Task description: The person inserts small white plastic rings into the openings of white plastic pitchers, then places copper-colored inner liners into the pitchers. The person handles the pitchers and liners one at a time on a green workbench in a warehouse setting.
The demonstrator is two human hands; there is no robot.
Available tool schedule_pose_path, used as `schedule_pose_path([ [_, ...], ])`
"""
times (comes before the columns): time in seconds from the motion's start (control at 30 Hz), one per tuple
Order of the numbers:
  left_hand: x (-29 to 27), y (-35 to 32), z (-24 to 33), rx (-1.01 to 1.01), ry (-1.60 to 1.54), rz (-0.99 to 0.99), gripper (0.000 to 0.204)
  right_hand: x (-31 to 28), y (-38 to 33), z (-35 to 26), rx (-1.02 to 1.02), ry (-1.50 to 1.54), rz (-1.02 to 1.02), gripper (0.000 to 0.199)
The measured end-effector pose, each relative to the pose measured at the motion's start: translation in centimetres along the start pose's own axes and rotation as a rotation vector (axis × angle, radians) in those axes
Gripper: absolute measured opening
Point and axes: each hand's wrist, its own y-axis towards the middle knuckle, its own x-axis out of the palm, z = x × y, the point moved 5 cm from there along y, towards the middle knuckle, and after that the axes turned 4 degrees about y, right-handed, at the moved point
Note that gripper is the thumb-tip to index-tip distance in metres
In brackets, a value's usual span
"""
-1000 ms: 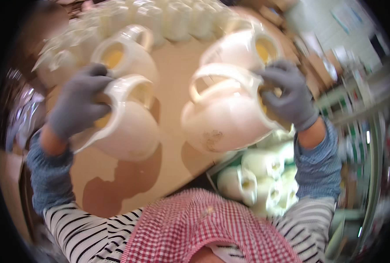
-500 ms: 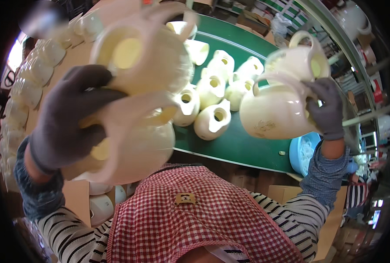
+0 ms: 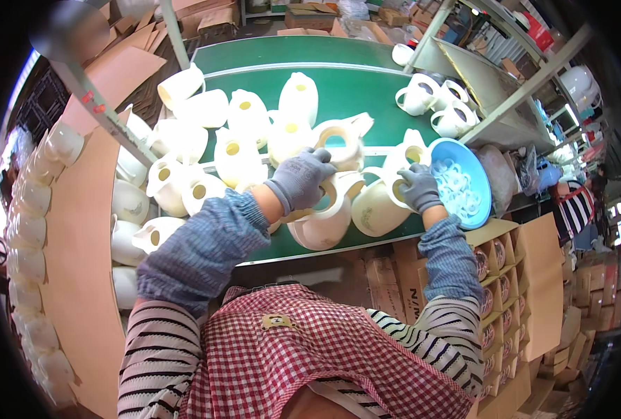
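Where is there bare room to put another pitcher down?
Green table: free between the central pitchers and white handled vessels at right. Tan board: free right of its row of pitchers. Crowded: the table's left side, and around left hand, right hand and blue basin.

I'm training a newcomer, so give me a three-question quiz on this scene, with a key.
1. True or false: the left hand and the right hand both touch cream jugs.
2. Which colour is the worktop beneath the hands?
A) red
B) green
C) black
3. Fill in: the blue basin, which holds pale pieces, stands to the ____ of the right hand.

Key: 1. true; 2. B; 3. right.
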Motion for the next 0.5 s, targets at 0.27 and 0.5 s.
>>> schedule_pose_path([
  [0.27, 12.2, 3.8, -5.0, -0.07, 0.035, -0.195, 0.039, 4.2, 1.9, -0.7, 0.047, -0.037, -0.131, 0.035],
  [0.5, 11.4, 4.6, -4.0, 0.003, 0.142, -0.226, 0.051, -5.2, -10.4, -4.1, 0.269, 0.507, -0.187, 0.047],
])
